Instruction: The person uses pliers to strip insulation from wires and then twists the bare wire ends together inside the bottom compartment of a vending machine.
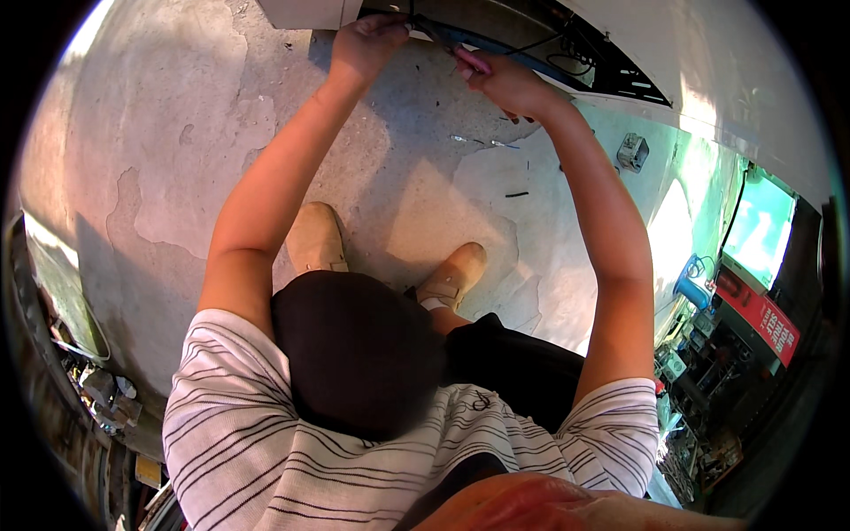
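Note:
At the top of the view, my left hand (367, 49) has its fingertips pinched together at a thin black cable (411, 8), by the lower edge of an open white cabinet (310, 12). What lies between those fingertips is small and partly hidden. My right hand (512, 87) is wrapped round the pinkish-red handles of a pair of pliers (473, 60). Their dark jaws point up and left, close to the left fingertips. Both arms are stretched forward.
Black wires (571, 62) hang in the cabinet's dark opening. A square metal box (632, 152) and small dark scraps (516, 194) lie on the concrete floor (204, 133). Tan shoes (316, 237) stand below my arms. On the right are a blue object (693, 285) and a red sign (760, 317).

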`<control>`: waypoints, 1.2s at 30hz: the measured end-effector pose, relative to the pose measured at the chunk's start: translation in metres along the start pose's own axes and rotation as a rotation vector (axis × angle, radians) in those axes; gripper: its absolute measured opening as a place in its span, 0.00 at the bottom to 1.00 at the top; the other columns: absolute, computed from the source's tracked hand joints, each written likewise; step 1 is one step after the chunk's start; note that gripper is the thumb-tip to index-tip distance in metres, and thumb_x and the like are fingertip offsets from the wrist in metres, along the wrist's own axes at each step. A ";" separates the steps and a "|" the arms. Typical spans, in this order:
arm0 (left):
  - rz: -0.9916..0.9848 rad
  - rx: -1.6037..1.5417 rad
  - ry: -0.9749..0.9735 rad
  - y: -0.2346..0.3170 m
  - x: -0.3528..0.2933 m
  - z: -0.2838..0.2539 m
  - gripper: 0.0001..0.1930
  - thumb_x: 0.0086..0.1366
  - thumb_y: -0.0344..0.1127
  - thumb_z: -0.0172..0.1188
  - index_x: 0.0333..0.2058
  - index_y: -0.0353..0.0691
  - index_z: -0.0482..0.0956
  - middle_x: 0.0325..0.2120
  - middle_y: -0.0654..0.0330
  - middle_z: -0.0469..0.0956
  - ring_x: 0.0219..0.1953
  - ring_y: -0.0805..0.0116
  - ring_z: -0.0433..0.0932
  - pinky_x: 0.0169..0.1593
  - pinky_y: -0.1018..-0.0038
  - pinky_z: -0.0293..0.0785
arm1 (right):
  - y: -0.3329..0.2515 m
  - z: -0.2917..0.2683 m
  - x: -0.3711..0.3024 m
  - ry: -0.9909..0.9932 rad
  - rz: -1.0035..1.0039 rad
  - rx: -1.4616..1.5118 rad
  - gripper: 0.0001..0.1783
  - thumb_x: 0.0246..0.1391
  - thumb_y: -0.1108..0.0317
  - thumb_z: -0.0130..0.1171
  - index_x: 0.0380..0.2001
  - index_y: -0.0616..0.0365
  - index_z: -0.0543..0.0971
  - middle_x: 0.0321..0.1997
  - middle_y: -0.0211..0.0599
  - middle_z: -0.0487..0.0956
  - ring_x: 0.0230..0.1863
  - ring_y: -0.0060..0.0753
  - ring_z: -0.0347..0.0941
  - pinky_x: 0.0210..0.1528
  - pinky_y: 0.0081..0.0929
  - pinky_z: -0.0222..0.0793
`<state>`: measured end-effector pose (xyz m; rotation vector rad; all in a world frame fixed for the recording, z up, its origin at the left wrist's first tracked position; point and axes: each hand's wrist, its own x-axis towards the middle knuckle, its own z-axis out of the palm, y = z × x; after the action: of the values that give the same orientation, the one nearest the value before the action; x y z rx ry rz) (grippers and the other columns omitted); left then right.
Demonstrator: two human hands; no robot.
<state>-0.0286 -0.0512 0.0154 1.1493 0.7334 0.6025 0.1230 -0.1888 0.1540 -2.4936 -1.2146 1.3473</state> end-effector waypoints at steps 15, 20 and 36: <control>0.100 0.224 0.038 0.007 -0.002 0.000 0.16 0.61 0.36 0.65 0.46 0.34 0.83 0.35 0.60 0.85 0.37 0.77 0.80 0.44 0.79 0.74 | 0.002 0.000 0.001 -0.042 0.003 0.043 0.20 0.65 0.56 0.52 0.56 0.51 0.73 0.37 0.33 0.78 0.11 0.19 0.58 0.14 0.26 0.58; 0.110 0.330 0.047 0.009 -0.001 0.000 0.14 0.63 0.38 0.65 0.45 0.39 0.85 0.30 0.66 0.84 0.34 0.81 0.77 0.42 0.82 0.72 | 0.004 -0.003 0.004 -0.095 -0.010 0.016 0.19 0.66 0.53 0.51 0.53 0.52 0.73 0.36 0.33 0.78 0.10 0.19 0.58 0.12 0.26 0.56; 0.138 0.136 0.004 -0.002 0.007 -0.006 0.14 0.64 0.36 0.64 0.45 0.36 0.84 0.34 0.66 0.84 0.36 0.81 0.77 0.43 0.82 0.72 | 0.008 0.012 0.008 0.004 -0.045 0.016 0.18 0.69 0.50 0.45 0.45 0.53 0.74 0.26 0.28 0.73 0.10 0.19 0.59 0.14 0.24 0.59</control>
<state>-0.0289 -0.0429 0.0107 1.3327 0.7112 0.6782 0.1216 -0.1931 0.1376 -2.4420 -1.2464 1.3349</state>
